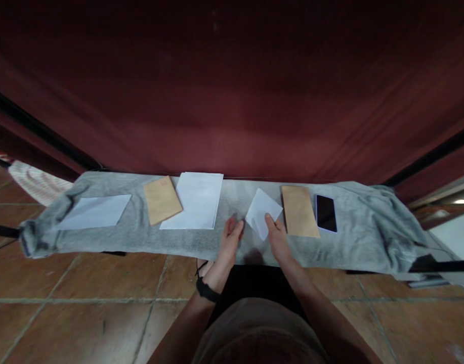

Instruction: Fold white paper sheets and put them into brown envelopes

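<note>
With the right hand (279, 238), we grip the small white paper (259, 212) at its near right edge, thumb on top. Our left hand (230, 238) sits just left of the paper, loosely curled, its grip unclosed. The paper is above the grey cloth (363, 222), between the white sheets (201, 199) on the left and a brown envelope (300, 210) on the right, beside the phone (326, 213).

1. We look forward and down from head height, above the bare left hand (229, 238) and bare right hand (278, 237).
2. We face a broad, dark-red upright panel (232, 111).
3. We are near, yet a long grey fabric cover (363, 217) spreads nearly edge to edge.
</note>
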`<action>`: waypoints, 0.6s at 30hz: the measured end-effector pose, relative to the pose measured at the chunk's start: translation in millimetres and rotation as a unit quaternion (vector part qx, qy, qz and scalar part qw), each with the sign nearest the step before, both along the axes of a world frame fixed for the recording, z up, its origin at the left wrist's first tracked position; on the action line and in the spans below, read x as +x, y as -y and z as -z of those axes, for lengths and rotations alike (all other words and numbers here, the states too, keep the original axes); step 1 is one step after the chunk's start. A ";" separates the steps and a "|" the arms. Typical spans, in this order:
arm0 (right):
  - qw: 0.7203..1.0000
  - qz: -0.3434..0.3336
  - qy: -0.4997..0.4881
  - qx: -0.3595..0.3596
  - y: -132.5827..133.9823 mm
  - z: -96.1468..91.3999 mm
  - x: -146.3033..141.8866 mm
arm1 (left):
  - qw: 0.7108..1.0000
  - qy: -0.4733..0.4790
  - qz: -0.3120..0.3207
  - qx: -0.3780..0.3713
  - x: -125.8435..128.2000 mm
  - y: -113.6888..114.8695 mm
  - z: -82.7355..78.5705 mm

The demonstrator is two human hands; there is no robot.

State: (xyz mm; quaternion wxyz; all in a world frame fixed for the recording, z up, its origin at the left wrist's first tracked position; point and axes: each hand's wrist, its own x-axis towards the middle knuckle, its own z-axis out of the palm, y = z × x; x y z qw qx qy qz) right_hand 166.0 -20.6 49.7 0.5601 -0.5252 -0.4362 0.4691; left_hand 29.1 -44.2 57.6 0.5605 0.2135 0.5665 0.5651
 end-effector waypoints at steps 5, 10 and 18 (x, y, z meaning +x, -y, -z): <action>0.987 0.027 -0.137 -0.077 4.6 13.2 -7.6 | 0.999 0.035 0.034 0.011 1.1 -1.0 30.1; 0.989 0.077 -0.104 -0.070 9.0 42.7 13.6 | 0.991 -0.103 0.066 0.050 -17.5 -16.2 49.0; 0.977 0.063 0.205 -0.005 32.2 66.2 46.1 | 0.880 -0.433 0.159 0.109 -40.8 -36.2 59.7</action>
